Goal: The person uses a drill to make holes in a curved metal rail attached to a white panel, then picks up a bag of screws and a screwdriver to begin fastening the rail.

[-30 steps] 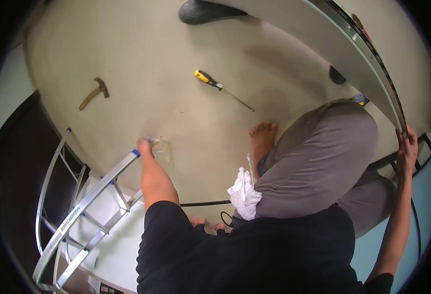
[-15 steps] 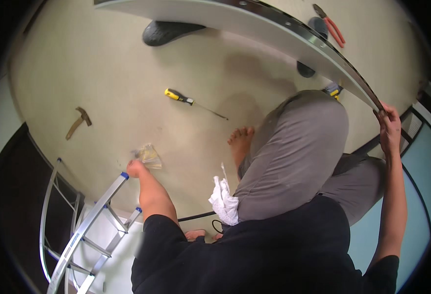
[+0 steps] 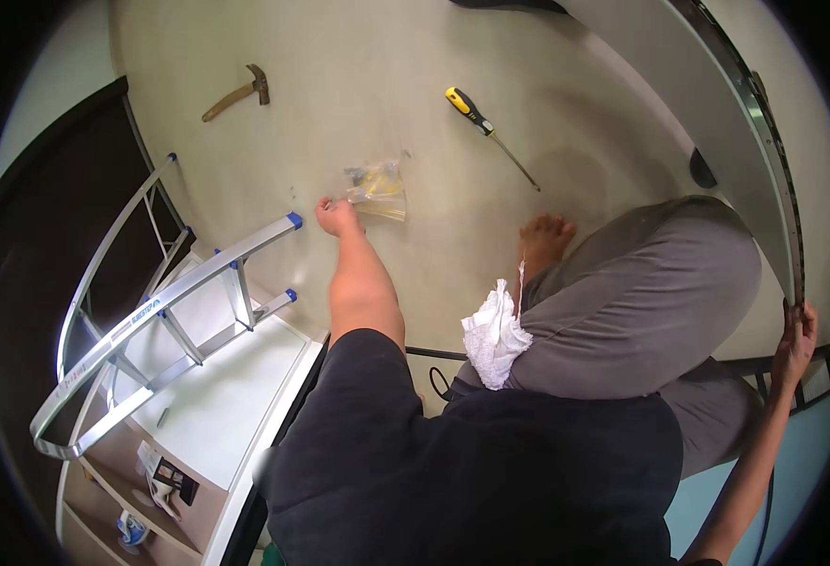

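Observation:
My left hand [image 3: 337, 215] is low over the floor, its fingers curled together. What they hold, if anything, is too small to make out. Right beside it lies a clear plastic bag [image 3: 382, 200] with small dark and yellowish pieces inside. Tiny bits are scattered on the floor near my fingertips. On the other side, my right hand [image 3: 798, 338] grips the lower end of a long pale grey panel [image 3: 688, 71] with a dark edge strip. The panel stands beyond my bent knee and runs out of the top of the view.
A yellow and black screwdriver [image 3: 490, 137] and a claw hammer [image 3: 240, 92] lie on the floor. An aluminium ladder [image 3: 169, 297] leans at the left over a white-topped shelf unit [image 3: 217, 415]. A white cloth [image 3: 496, 338] hangs by my thigh.
The view has swung left, shifting things rightward and bringing the shelf unit in. My left hand stays beside the bag and my right hand keeps the panel. The red-handled pliers have left the view.

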Demonstrator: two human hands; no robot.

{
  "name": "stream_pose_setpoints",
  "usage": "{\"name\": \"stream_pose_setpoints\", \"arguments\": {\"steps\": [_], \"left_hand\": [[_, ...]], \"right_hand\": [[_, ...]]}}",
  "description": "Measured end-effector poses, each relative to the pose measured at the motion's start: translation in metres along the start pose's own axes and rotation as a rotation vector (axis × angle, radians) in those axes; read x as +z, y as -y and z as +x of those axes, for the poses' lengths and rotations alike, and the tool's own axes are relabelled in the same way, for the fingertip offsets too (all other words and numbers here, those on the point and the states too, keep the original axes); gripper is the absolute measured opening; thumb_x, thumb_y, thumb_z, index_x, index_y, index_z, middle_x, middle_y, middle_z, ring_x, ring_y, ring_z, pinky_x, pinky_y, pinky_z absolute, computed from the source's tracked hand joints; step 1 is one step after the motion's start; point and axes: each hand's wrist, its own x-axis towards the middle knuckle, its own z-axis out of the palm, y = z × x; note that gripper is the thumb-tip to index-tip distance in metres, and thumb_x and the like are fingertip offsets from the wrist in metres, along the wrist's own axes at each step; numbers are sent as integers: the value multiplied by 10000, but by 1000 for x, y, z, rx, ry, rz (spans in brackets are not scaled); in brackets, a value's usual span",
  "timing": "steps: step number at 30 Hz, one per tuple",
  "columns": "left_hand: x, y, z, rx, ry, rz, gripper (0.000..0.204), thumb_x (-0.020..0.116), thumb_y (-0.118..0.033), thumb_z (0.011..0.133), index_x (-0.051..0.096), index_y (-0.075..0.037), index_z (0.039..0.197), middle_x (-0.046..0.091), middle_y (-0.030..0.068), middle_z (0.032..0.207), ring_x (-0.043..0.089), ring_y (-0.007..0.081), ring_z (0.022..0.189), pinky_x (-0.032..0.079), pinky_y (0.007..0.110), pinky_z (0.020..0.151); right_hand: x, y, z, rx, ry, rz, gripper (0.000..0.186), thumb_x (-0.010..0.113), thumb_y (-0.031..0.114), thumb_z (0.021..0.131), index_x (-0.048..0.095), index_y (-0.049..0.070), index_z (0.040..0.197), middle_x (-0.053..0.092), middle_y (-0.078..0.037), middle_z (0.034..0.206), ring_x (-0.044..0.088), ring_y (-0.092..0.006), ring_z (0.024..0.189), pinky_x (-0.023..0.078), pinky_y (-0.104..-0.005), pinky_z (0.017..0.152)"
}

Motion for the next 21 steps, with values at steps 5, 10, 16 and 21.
{"name": "stream_pose_setpoints", "arguments": {"steps": [5,10,16,21], "left_hand": [[-1,23,-28,56,10,253,541,829,-44,835,633,-51,1339,693,204,1270,709,321,1117,579,442,974],[-13,13,27,-64,-73,169,451,800,-151,904,632,-43,1309,679,214,1346,703,328,1124,580,443,960],[-6,16,77,-316,68,-6,170,780,-201,883,692,-73,952,699,112,920,648,246,807,516,427,662],[1,53,49,-373,25,-52,158,753,-62,900,640,-6,805,659,99,783,598,209,637,481,374,533]], "right_hand": [[-20,8,9,-24,78,-26,242,577,77,1149,597,33,1386,610,-57,1392,598,-176,1352,398,-468,1310],[0,2,1,-20,30,-27,226,581,87,1149,611,24,1364,595,-71,1395,609,-176,1328,399,-475,1313],[20,17,-9,21,-59,-238,285,583,90,1142,575,1,1413,587,-103,1426,590,-236,1376,426,-457,1283],[60,55,-6,110,-60,-126,238,644,127,1106,671,17,1316,659,-88,1399,595,-202,1364,454,-447,1230]]}}
